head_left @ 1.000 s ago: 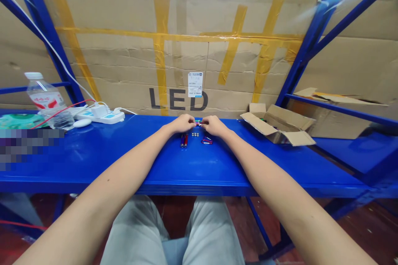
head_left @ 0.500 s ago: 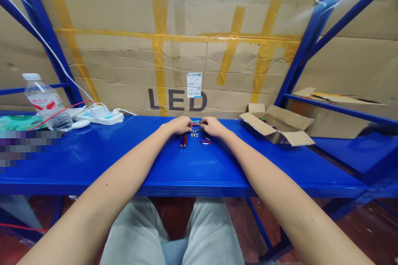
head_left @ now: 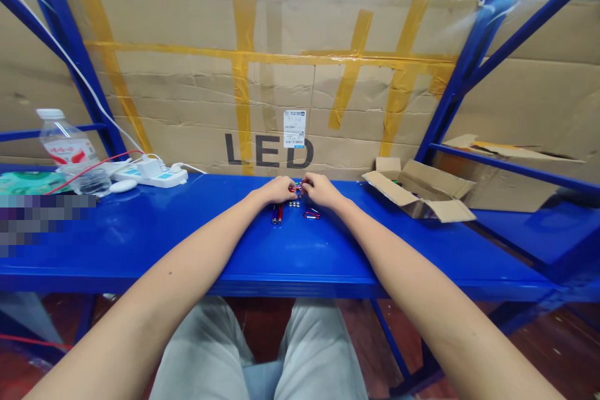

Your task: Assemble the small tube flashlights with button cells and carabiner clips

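Note:
At the back middle of the blue table, my left hand (head_left: 282, 189) is closed on a small red metal tube (head_left: 294, 189), whose end points toward the other hand. My right hand (head_left: 319, 189) is pinched beside it on a small red metal piece (head_left: 305, 182), mostly covered by the fingers. Just below my left hand lie a dark purple tube (head_left: 274, 215) and a red tube (head_left: 280, 215), side by side. Several small silver button cells (head_left: 294, 204) lie between the hands. Nearer me than my right hand rests a red carabiner (head_left: 312, 215).
An open cardboard box (head_left: 417, 190) stands on the right of the blue table (head_left: 300, 256). To the left are a plastic bottle (head_left: 70, 153), a white power strip (head_left: 157, 175) and cables. A large cardboard sheet (head_left: 187, 94) forms the back, between blue posts.
My hands have closed in slightly on each other. A red tube now shows between them, where coloured tubes lay visible on the table before. The view has shifted slightly.

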A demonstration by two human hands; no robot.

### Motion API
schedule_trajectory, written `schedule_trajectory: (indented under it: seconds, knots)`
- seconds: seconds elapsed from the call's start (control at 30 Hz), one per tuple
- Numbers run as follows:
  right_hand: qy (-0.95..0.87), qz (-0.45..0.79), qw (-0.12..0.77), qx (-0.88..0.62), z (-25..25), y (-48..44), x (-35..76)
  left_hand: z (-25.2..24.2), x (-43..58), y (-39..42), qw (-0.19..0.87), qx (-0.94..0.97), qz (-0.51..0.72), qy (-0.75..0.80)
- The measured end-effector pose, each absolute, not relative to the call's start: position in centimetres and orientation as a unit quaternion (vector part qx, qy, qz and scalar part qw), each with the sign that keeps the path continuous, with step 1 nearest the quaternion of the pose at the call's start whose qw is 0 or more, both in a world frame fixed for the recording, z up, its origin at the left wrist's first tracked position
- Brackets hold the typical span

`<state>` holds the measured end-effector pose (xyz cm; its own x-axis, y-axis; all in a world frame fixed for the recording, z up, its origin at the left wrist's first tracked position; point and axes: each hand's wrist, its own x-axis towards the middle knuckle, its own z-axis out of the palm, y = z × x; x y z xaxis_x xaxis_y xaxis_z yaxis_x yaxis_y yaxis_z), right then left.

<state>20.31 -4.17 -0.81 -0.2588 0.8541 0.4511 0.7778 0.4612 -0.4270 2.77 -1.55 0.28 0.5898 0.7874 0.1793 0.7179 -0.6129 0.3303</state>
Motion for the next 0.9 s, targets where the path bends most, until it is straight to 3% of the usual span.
schedule_trajectory:
  seconds: [0.3, 0.9]
  knots:
    - [-0.795, 0.001, 0.305, -0.524, -0.9, -4.5, 19.7, -0.3, 2.4, -0.8, 0.131, 0.879, 0.183, 0.420]
    - [-0.800, 0.043, 0.217, -0.558, -1.6, -3.8, 19.6, -0.5, 2.7, -0.1, 0.178, 0.871, 0.198, 0.413]
